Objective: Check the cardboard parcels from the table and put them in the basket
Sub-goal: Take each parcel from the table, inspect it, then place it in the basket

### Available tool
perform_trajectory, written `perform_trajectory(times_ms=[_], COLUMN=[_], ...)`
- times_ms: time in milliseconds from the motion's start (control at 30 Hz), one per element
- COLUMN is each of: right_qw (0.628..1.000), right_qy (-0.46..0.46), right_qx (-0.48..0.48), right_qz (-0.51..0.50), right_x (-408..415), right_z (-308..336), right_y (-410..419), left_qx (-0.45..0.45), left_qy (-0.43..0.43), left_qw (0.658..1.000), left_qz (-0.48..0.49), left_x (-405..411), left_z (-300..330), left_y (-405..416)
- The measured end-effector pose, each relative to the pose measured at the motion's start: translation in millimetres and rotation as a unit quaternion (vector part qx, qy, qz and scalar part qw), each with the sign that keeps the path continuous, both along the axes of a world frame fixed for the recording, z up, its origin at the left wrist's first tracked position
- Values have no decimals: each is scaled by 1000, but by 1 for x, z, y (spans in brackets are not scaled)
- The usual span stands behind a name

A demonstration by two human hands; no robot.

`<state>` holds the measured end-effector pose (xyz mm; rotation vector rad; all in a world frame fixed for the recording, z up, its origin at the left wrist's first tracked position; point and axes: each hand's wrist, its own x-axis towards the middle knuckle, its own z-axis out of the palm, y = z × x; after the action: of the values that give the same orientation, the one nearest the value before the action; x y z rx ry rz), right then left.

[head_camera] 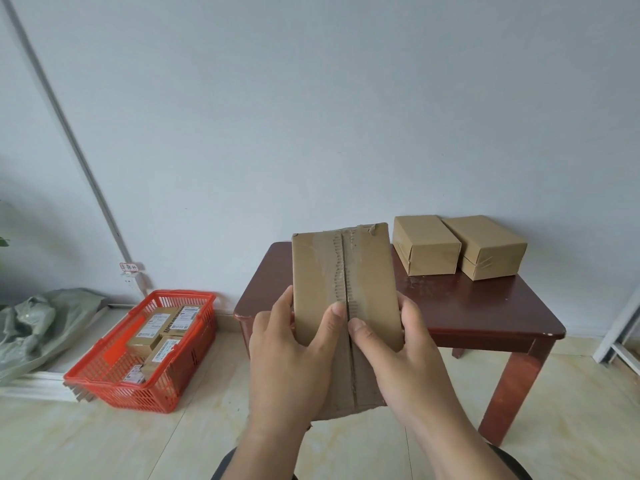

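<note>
I hold a flat cardboard parcel [343, 282] upright in front of me, its taped seam facing me. My left hand [287, 362] grips its left edge, thumb lying on the seam. My right hand [405, 362] grips the right edge, thumb beside the seam too. Two more taped cardboard parcels [425, 244] [485, 245] sit side by side at the back of the dark red table [485, 313]. The red plastic basket [114, 382] stands on the floor to the left and holds several labelled parcels [152, 332].
A grey-green sack [38, 323] lies on the floor against the left wall beyond the basket. A white metal frame [620, 334] stands at the right edge. Pale tiled floor [104, 445] stretches between me, the basket and the table.
</note>
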<state>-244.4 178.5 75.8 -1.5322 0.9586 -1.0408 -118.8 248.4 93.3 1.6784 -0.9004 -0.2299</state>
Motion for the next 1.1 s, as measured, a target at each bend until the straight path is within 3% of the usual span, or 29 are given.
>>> perform_trajectory(times_ms=[233, 867, 1100], right_qw=[998, 999, 999], right_qy=[30, 19, -10], right_qx=[2, -2, -43], right_qz=[-60, -44, -24], right_x=[5, 4, 5], right_z=[2, 14, 1], right_y=[-8, -3, 7], left_qx=[-1, 14, -6], left_qy=[27, 82, 56], left_qw=[1000, 997, 998], left_qz=[-14, -6, 33], left_x=[-6, -8, -3], left_z=[-9, -11, 3], left_y=[3, 4, 0])
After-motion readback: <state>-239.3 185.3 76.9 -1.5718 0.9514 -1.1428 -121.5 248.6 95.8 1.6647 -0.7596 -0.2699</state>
